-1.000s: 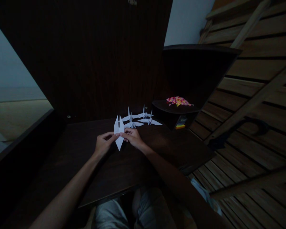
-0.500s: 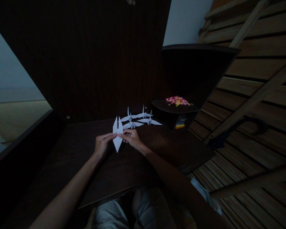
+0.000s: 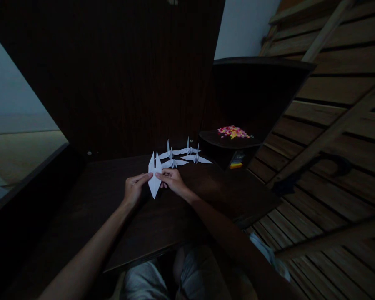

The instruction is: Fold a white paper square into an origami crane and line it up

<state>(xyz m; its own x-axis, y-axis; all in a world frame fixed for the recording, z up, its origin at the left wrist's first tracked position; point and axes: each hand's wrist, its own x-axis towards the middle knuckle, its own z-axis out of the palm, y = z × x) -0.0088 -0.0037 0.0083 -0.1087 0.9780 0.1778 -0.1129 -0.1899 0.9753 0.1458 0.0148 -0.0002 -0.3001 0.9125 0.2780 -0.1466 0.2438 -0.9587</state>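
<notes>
A folded white origami paper [image 3: 154,183] is held up between my two hands, a long diamond with two narrow points at its top and one point downward. My left hand [image 3: 135,187] pinches its left edge, thumb on the front face. On the right edge, my right hand [image 3: 172,181] grips it the same way, its fingers curled behind the sheet. Just beyond stand several finished white paper cranes, among them a near one [image 3: 174,163] and a right one [image 3: 196,158], wings spread and necks upright. The held paper partly covers the leftmost wings.
The dark wooden desk [image 3: 137,237] has a tall back panel [image 3: 137,83]. A corner shelf [image 3: 231,143] at the right carries a heap of small pink, red and yellow pieces [image 3: 233,132]. Wooden slats [image 3: 325,166] stand at the far right, with a dark curved object [image 3: 334,160] on them.
Both thumbs have moved slightly apart on the paper, toward its edges. The paper has shifted a touch to the right; the cranes have stayed put.
</notes>
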